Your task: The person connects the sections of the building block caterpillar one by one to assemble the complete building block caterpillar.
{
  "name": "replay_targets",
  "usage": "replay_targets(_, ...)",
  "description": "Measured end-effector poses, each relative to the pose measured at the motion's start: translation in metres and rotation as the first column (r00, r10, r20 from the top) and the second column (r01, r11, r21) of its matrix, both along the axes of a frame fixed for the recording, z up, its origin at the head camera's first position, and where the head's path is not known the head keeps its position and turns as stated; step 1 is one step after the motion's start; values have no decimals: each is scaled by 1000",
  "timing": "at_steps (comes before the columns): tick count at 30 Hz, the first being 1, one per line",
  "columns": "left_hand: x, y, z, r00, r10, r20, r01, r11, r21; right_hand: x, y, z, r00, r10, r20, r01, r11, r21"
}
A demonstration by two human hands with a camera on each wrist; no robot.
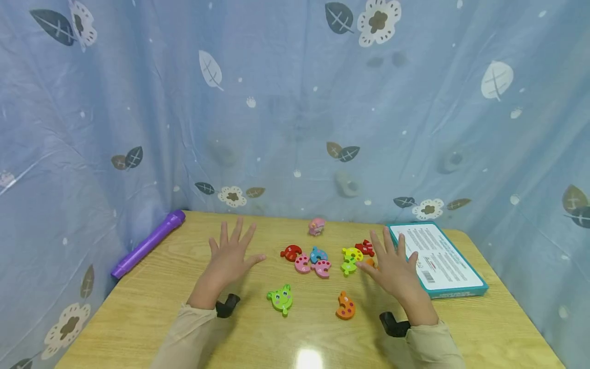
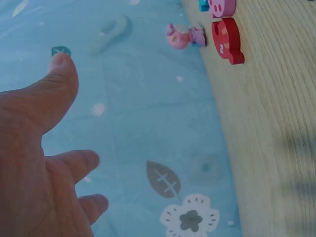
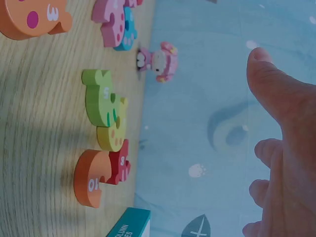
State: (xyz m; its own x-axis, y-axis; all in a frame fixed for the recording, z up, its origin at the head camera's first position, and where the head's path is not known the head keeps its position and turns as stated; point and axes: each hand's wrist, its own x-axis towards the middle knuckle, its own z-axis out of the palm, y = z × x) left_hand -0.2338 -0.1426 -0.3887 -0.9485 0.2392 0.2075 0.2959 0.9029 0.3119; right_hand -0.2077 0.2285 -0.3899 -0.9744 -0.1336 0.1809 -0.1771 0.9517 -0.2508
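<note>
Beige sleeves [image 1: 189,333] closest; left hand [image 1: 228,262] and right hand [image 1: 394,270] spread wide, empty. Near orange piece [image 1: 348,308] between, long axis near-far, closer to right; green face [image 1: 281,298] closer to left.

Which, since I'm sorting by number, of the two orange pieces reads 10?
The orange piece nearer the teal box; the other orange piece, lying by itself in the foreground, reads 3.

From the green smiling-face piece [image 1: 280,300], room runs toward 3 o'clock until the orange number-3 piece [image 1: 345,310]; a pink piece [image 1: 301,264] blocks 1 o'clock.
</note>
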Motion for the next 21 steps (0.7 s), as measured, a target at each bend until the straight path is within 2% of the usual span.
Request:
replay_targets(10, 0, -5, 1, 999, -24, 33, 25, 999, -25, 0, -1, 12, 1000, -8, -4, 8, 999, 47)
replay_targets(15, -2, -3, 1, 996, -75, 38, 76, 997, -17, -4, -2, 13, 1000, 2, -12, -1, 999, 44)
replay_targets(18, 0, 2, -5, 990, -119, 71, 120, 993, -10, -8, -9, 7, 999, 27, -31, -25, 999, 45)
replay_targets(21, 3, 9, -16, 976, -173, 132, 178, 984, -26, -12, -23, 0, 997, 63, -49, -59, 995, 75)
